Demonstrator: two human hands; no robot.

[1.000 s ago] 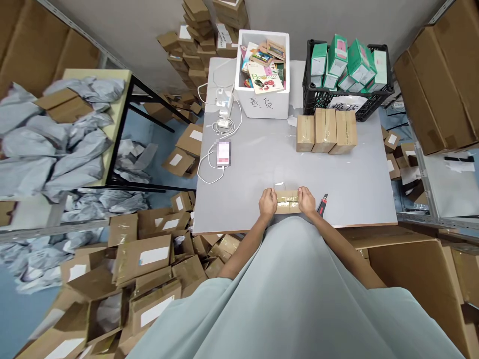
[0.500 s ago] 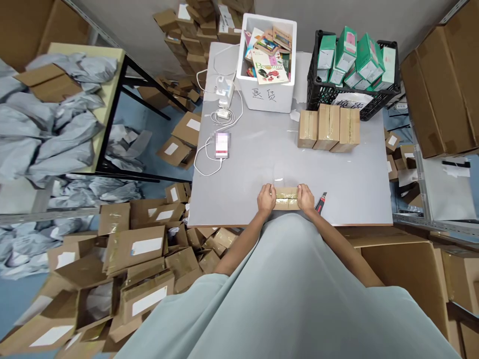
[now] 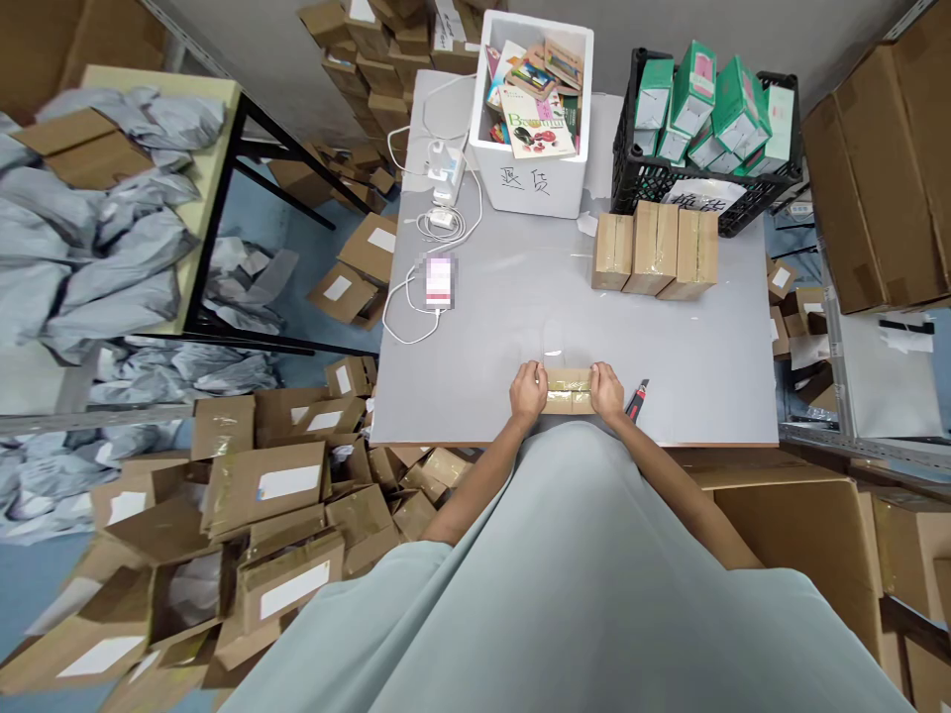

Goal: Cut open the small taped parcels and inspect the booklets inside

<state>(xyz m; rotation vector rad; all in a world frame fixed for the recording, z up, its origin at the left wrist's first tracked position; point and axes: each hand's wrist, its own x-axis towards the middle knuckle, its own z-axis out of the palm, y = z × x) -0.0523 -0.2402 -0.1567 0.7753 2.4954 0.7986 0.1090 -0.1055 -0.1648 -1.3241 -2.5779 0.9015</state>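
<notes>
Small taped box [image 3: 569, 393], lower centre of the frame, at the near edge of the grey table [image 3: 497, 322]. Left hand [image 3: 528, 390] clamped on its left end, right hand [image 3: 607, 390] clamped on its right end, thumbs towards the middle, box gripped between the two. Clear tape runs along its top; can't tell from where I stand whether its underside touches the table. Box cutter [image 3: 637, 398], red and black, lies just beside the right hand, blade end pointing up the frame; can't tell if its lower end touches the wrist. Pale shirt [image 3: 580, 555] fills the bottom centre.

Further up the table, right of centre: three brown boxes [image 3: 654, 251] standing in a row, side by side, tape down each. Behind them, upper right, black crate [image 3: 630, 183] with green cartons [image 3: 695, 91] poking above the rim, paper sign on its front. Upper centre: white foam bin [image 3: 524, 190], handwriting on the front, books [image 3: 536, 124] heaped inside. Left part of the table: phone [image 3: 439, 281], screen blurred, white cable [image 3: 411, 338] plugged in, power strip [image 3: 445, 176] above it.

Off the table: grey bags [image 3: 55, 223] piled on a side table [image 3: 210, 149], upper left; loose cartons [image 3: 274, 485] heaped at lower left; big open carton [image 3: 798, 525] at lower right
</notes>
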